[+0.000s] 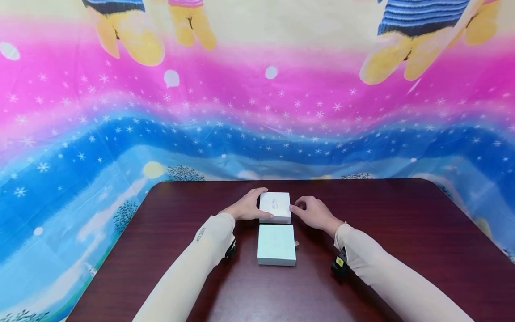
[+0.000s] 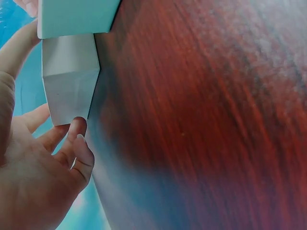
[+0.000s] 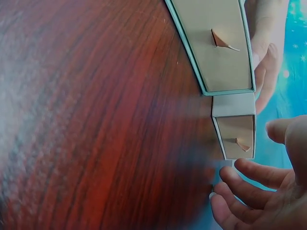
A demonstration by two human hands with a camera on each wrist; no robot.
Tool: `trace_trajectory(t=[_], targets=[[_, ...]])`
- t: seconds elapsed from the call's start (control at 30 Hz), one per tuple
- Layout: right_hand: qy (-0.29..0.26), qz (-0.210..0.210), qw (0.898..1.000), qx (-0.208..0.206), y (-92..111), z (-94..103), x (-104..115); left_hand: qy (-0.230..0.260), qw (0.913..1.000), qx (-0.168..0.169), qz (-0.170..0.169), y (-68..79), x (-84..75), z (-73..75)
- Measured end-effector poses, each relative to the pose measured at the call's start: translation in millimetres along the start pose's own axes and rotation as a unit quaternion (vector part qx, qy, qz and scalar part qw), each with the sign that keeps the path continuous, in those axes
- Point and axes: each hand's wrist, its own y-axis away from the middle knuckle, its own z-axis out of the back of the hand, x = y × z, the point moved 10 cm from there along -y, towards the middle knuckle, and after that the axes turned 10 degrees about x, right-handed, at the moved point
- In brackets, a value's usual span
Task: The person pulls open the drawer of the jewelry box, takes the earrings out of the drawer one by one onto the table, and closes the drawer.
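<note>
A white drawer-style box [image 1: 275, 205] with small dark lettering on its lid lies flat on the table. My left hand [image 1: 246, 206] grips it from the left, thumb along the near side and fingers round the far end. Close to its right edge is my right hand [image 1: 315, 213], fingers loosely bent and holding nothing. On that side a small copper-coloured ribbon tab [image 3: 243, 145] sticks out of the tan drawer face. Directly in front lies a pale mint-green box [image 1: 276, 243], also with a ribbon tab [image 3: 223, 40] on its right; neither hand holds it.
The dark reddish wood table [image 1: 161, 268] has rounded far corners. Behind it hangs a colourful cloth backdrop [image 1: 249, 98] with snowflakes. A dark wrist camera [image 1: 339, 264] sits under the right cuff.
</note>
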Motion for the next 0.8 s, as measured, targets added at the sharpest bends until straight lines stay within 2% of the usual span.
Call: trace_trajectory(t=[0.17,0.57,0.7,0.8], targets=[[-0.014,-0.003,1.0,-0.001,0,-0.2,0,0.014,0.9998,0.005,-0.01,-1.3,0.9,-3.2],[-0.04,-0.008,0.999,0.006,-6,-2.8,-2,0.004,0.9998,0.008,-0.018,-7.9,8.3,-9.5],[-0.064,-0.014,0.998,0.019,-11,-4.5,-9,-0.001,0.9998,0.01,-0.016,-6.7,7.5,-10.1],[-0.101,-0.02,0.994,0.033,-13,-6.6,-14,-0.002,0.9998,0.007,-0.019,-6.5,6.4,-9.6]])
